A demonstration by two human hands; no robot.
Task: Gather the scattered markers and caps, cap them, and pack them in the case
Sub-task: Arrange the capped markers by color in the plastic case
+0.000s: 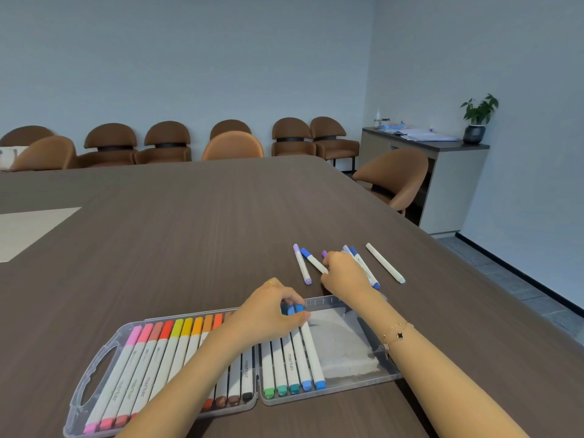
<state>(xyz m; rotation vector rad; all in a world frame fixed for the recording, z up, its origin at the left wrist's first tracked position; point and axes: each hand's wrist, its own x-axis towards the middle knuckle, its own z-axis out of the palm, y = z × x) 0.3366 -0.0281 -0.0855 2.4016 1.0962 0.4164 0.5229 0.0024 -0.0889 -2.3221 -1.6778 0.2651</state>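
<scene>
A clear plastic case (94, 371) lies open near the table's front edge, its left half filled with several capped markers from pink to black. The right half holds several green-to-blue markers (297, 365) and bare room beyond them. My left hand (268, 311) rests over the case with its fingers on the blue caps of the two rightmost markers. Behind the case my right hand (343, 273) grips a blue-capped marker (311, 259) among the loose ones. A lilac marker (301, 263), two blue-toned markers (366, 270) and a white-capped marker (385, 263) lie around it.
A pale sheet (28, 229) lies on the dark wooden table (189, 222) at the far left. Brown chairs (232, 147) line the far edge and one stands at the right (392, 175). A cabinet with papers and a potted plant (477, 121) is at the back right.
</scene>
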